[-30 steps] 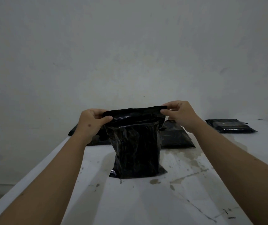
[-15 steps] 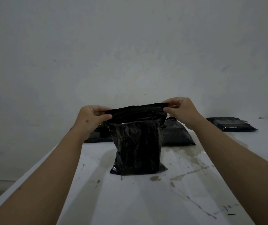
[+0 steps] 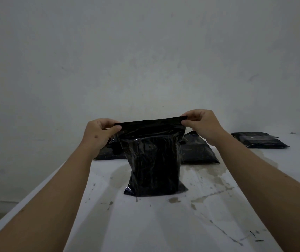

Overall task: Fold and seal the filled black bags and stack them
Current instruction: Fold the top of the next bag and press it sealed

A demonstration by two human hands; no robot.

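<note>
A filled black bag (image 3: 153,160) stands upright on the stained white tabletop (image 3: 163,224), between the two hands and held at its top edge. The left hand (image 3: 99,132) pinches the top left corner between thumb and curled fingers; the right hand (image 3: 201,124) pinches the top right corner likewise. Behind it more black bags (image 3: 198,151) lie flat, and one flat bag (image 3: 258,140) lies well apart at far right.

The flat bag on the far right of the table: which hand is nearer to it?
Right, pinching the upright bag's near corner; the flat bag lies beyond. Left pinches the far corner.
</note>
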